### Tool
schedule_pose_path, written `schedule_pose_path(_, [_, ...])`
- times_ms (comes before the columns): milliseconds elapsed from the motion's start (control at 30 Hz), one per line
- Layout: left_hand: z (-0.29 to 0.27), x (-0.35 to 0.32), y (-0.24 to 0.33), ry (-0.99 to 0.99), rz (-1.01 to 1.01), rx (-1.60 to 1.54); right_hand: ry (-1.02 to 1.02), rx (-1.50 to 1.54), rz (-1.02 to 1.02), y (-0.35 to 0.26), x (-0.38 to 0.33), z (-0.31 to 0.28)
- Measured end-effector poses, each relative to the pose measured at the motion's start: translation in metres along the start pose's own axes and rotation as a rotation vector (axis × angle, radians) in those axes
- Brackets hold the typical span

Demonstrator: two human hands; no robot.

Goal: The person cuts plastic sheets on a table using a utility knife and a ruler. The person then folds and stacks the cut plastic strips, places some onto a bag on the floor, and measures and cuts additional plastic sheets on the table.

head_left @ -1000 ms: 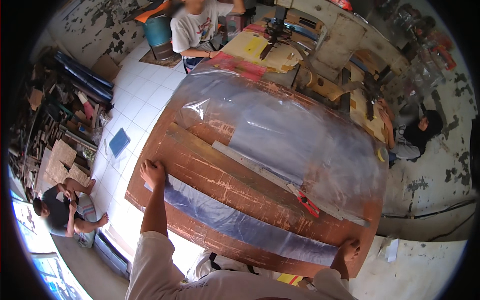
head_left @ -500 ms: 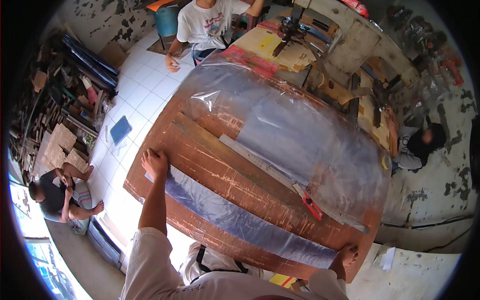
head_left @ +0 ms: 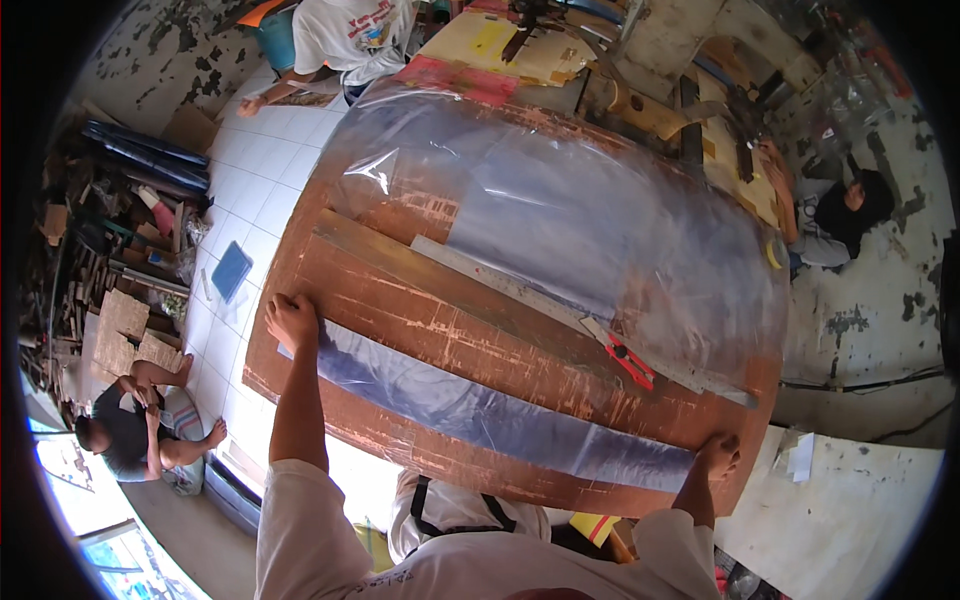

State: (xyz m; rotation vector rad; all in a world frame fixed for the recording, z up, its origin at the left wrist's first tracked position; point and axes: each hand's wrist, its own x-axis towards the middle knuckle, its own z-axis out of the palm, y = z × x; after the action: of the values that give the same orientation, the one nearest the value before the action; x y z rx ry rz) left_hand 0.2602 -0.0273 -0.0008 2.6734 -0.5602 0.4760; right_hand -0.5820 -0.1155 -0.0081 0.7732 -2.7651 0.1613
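Note:
A long strip of bluish-purple plastic film (head_left: 500, 415) lies stretched across the near part of a brown, scuffed board (head_left: 400, 300). At its left end, my left hand (head_left: 292, 322) is closed on the film, knuckles up. My right hand (head_left: 718, 457) is closed on the opposite end, near the board's right edge. Beyond the strip lie a wooden bar (head_left: 400, 268) and a long metal ruler (head_left: 510, 285). A red cutter knife (head_left: 632, 362) rests across the ruler. Farther back, a large clear plastic sheet (head_left: 560, 210) covers bluish film.
Sewing machines (head_left: 740, 150) stand past the board, where a person in dark headwear (head_left: 850, 210) works. Another person in a white shirt (head_left: 350, 40) is at the far left. Someone sits low (head_left: 125, 435) by piled scraps (head_left: 110, 260). A blue tray-like object (head_left: 231, 272) lies on the tiles.
My view has shifted, so the board sits differently in it. Both hands keep hold of the film's ends. The white-shirted person's arm has moved outward to the left.

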Motion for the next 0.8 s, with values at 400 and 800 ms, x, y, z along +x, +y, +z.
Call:
schedule_pose_path(400, [0.002,0.000,-0.001,-0.004,-0.010,0.006,-0.011,0.022,-0.009,0.001,-0.001,-0.005])
schedule_pose_path(800, [0.001,-0.002,-0.004,0.036,0.006,-0.013,-0.008,-0.021,0.009,-0.011,-0.013,-0.021])
